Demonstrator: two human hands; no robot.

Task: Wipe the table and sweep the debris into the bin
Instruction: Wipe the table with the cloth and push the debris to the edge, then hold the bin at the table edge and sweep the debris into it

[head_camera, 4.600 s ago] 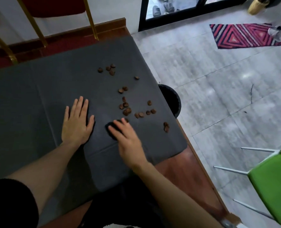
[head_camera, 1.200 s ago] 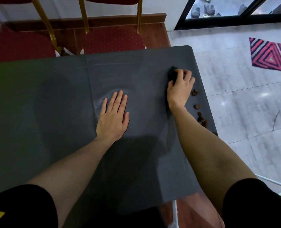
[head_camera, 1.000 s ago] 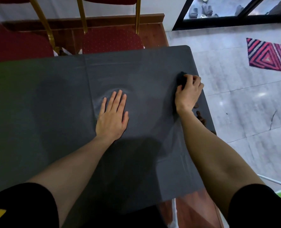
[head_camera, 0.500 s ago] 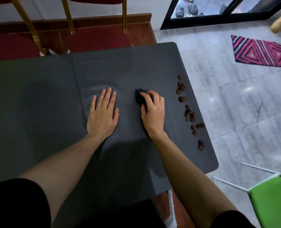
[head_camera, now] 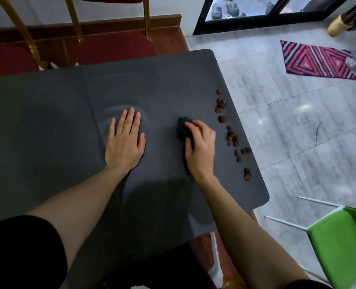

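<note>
A dark grey cloth covers the table. Several small brown bits of debris lie in a ragged line along the table's right edge. My right hand grips a small black wiping cloth and presses it on the table, just left of the debris line. My left hand lies flat with fingers straight, pressing the table cover, which is rippled around the fingertips. The bin is not in view.
Red chairs with gold legs stand behind the table. A green chair with white legs is at the lower right on the tiled floor. A striped red mat lies farther off by a glass door.
My right hand came back from the right edge, uncovering the debris line, then moved with the black cloth a little rightward toward it. My left hand stayed pressed flat.
</note>
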